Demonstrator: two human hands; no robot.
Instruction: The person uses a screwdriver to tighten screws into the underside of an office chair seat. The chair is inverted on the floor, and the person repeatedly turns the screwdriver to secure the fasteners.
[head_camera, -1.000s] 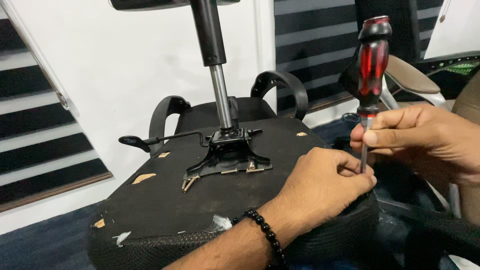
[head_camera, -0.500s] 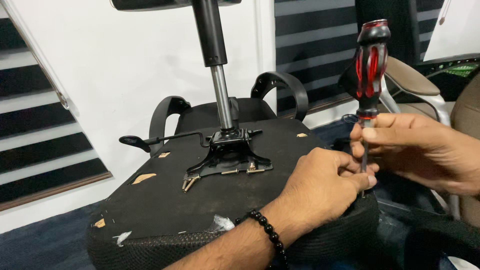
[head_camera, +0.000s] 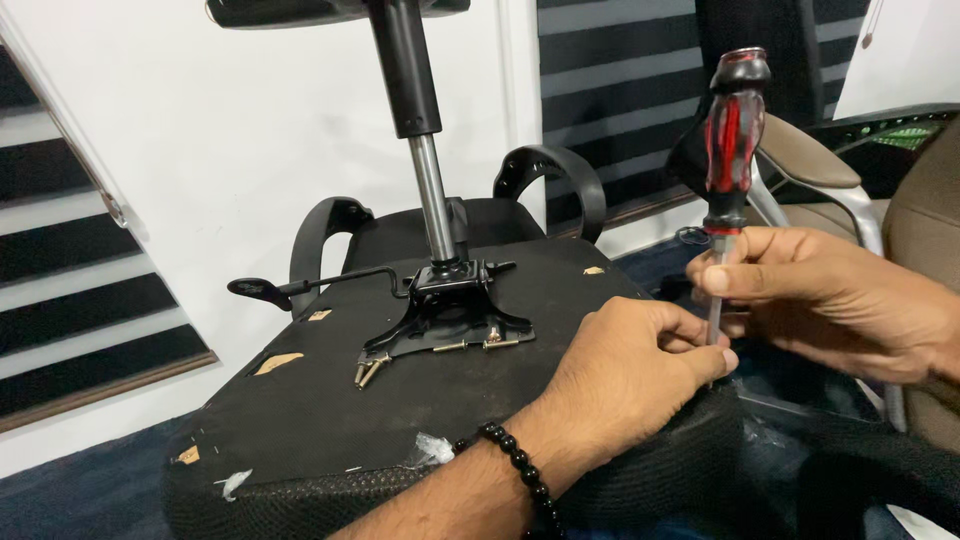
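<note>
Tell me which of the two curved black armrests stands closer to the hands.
The right-hand armrest, the loop behind the seat's far right corner. It stands nearer the screwdriver and both hands; the other armrest rises at the left, by the lever.

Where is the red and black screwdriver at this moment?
In the head view, the screwdriver stands upright at the right, its shaft held by the right hand, its tip beside the left hand at the seat's right edge.

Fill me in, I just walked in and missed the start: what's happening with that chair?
An office chair lies upturned, seat underside facing up. The right hand holds a red-and-black screwdriver upright by its shaft at the seat's edge, while the left hand pinches near its tip. Loose bolts lie beside the black mounting plate.
</note>
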